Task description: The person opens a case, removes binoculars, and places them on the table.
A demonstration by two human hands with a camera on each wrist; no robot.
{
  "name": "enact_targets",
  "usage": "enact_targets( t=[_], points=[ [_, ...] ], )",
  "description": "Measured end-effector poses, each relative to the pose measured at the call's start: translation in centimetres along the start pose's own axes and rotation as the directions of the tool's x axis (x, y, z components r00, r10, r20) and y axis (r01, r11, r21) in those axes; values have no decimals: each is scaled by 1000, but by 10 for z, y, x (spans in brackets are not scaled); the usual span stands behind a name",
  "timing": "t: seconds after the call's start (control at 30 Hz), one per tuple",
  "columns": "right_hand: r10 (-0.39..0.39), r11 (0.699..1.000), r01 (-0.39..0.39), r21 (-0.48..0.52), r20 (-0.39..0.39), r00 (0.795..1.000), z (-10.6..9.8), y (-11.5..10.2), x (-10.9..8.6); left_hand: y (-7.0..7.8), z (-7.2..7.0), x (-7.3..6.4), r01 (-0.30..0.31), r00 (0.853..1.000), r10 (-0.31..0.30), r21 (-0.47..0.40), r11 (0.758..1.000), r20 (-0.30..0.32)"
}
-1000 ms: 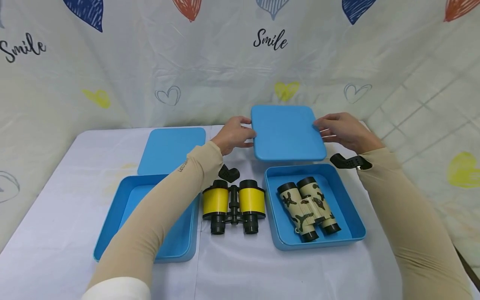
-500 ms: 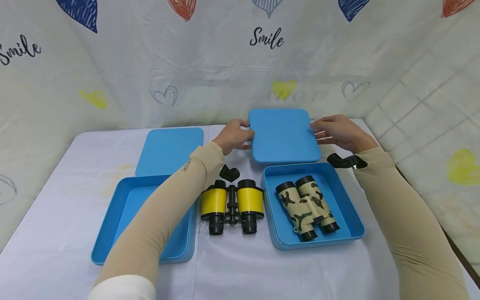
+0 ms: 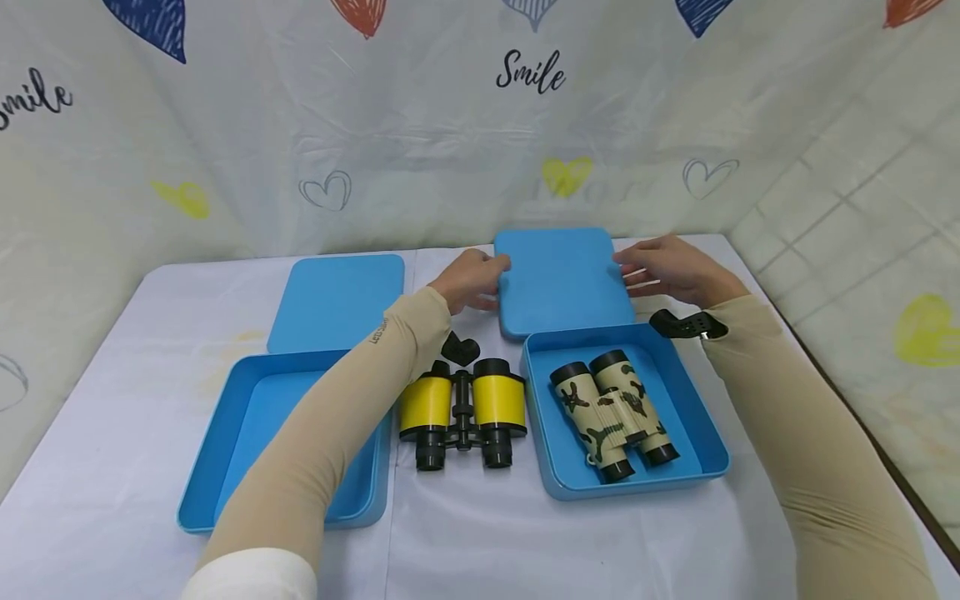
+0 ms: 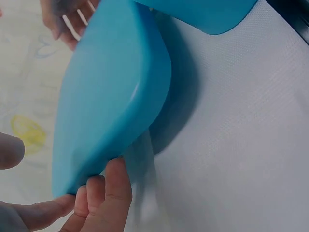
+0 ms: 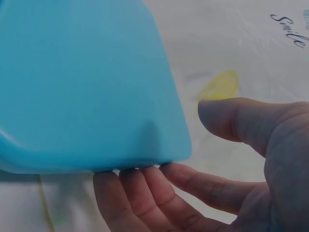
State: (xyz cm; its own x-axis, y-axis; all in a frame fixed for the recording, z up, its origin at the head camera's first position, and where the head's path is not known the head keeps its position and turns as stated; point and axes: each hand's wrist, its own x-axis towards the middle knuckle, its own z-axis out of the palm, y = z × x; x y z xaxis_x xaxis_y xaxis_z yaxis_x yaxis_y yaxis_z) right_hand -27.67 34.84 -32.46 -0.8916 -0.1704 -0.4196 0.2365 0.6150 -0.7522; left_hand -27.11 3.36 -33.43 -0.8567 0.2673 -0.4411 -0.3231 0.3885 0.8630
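Observation:
A light blue lid [image 3: 564,283] lies at a slant behind the right blue box [image 3: 542,450], its near edge at the box's back rim. At its left edge are the fingertips of my left hand [image 3: 471,279], with the thumb [image 4: 9,151] standing off the lid. My right hand [image 3: 681,268] touches the opposite edge with its fingertips; its thumb [image 5: 227,118] is also apart from the lid. Inside the right box lie camouflage binoculars [image 3: 615,412]. Yellow and black binoculars [image 3: 462,408] rest on the white cloth between the two boxes.
A second blue box [image 3: 225,442] stands on the left, partly hidden by my left sleeve [image 3: 330,425]. Behind it lies another blue lid [image 3: 337,304]. A printed curtain [image 3: 420,125] hangs along the table's back edge.
The lid has come down and slightly toward me between both hands, its near edge now at the right box's back rim. The boxes and binoculars have stayed in place.

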Motion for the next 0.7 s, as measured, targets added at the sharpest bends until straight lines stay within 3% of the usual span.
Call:
enact_targets(
  t=[0.33,0.7],
  points=[
    [21,1000,-22,8,46,999,4,2,2,-4,3,5,29,1000,-29,49,998,0],
    [61,993,-55,-106,62,996,8,7,10,-8,6,11,30,1000,-31,104,994,4]
  ],
)
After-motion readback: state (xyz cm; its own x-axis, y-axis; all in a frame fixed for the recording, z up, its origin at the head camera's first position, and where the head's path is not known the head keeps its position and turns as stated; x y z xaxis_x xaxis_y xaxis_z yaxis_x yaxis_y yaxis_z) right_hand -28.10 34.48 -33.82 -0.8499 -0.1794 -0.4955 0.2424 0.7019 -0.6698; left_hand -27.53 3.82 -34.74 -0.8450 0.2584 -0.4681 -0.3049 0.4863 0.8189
